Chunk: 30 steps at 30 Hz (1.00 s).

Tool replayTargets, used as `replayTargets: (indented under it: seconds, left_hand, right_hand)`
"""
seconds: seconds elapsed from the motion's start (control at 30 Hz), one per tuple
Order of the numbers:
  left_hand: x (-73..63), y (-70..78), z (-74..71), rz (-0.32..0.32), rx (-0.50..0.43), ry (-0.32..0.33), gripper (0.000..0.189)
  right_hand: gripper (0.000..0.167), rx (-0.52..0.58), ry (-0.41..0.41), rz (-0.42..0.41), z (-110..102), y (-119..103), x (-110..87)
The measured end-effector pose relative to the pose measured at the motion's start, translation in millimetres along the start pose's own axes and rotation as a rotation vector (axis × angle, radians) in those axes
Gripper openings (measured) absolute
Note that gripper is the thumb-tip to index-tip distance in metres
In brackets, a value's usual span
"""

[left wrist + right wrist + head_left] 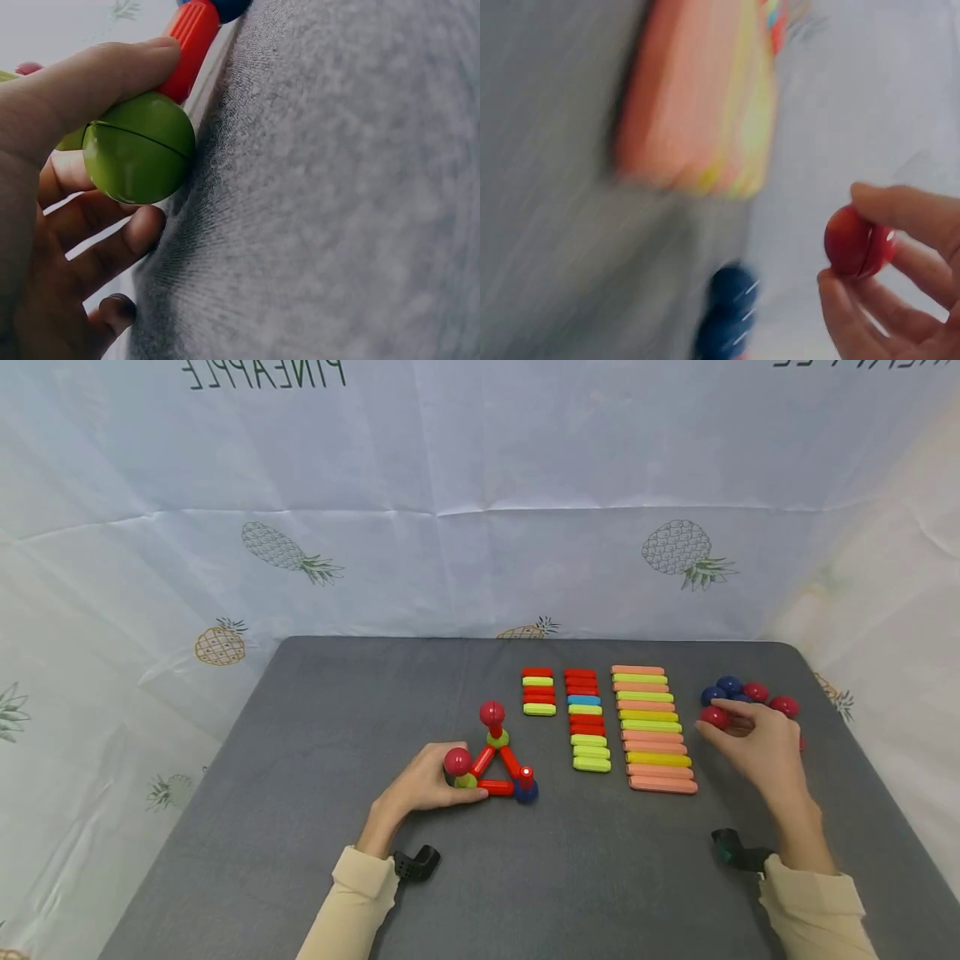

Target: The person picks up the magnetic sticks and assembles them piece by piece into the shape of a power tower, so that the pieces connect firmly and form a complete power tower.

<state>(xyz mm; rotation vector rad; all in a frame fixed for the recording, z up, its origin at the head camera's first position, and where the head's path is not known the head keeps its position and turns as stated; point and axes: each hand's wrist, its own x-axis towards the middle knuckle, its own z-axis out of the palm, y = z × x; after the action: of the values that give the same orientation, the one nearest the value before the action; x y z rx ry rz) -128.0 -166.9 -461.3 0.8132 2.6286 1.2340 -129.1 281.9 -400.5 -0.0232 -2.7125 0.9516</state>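
My left hand (433, 781) holds a ball-and-stick frame (483, 762) at its near left corner. In the left wrist view, the thumb lies along a red stick (193, 45), and fingers are behind a green ball (140, 150). Red sticks form the frame's triangular base between two green balls and a blue ball (527, 792). Sticks rise from the corners; two are topped with red balls, while the one over the blue ball has a bare tip. At the right, my right hand (768, 747) pinches a loose red ball (855, 244) between thumb and fingertips, above the table.
Short sticks in red, green and blue lie in two columns (538, 692) (587, 720) right of the frame. Beside them is a column of longer orange, green and yellow sticks (654, 735). Blue balls (729, 686) and red balls (784, 706) sit near the table's (300, 843) right edge.
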Motion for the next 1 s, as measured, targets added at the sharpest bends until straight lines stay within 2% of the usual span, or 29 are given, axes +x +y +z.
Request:
replayTargets:
  seconds: [0.2,0.3,0.53,0.77,0.9,1.0]
  left_hand:
    - [-0.6,-1.0,1.2,-0.003,0.011,0.014,0.035]
    - [-1.0,-0.5,1.7,-0.008,0.007,0.018,0.035]
    - [-0.4,-0.1,3.3,-0.032,-0.001,0.021,0.035]
    - [0.0,0.1,4.1,-0.028,-0.008,0.021,0.032]
    - [-0.2,0.1,3.8,-0.038,-0.003,0.019,0.032]
    - [-0.7,0.4,3.3,-0.037,0.001,0.020,0.032]
  right_hand:
    - [0.039,0.200,0.041,-0.155,14,-58,-5.3]
    - [0.038,0.294,-0.003,-0.216,27,-86,-10.0]
    - [0.038,0.447,-0.187,-0.333,58,-136,-27.3]
    - [0.036,0.528,-0.324,-0.408,80,-156,-42.2]
    - [0.037,0.515,-0.367,-0.398,89,-155,-47.0]
    - [0.037,0.495,-0.370,-0.385,93,-153,-49.0]
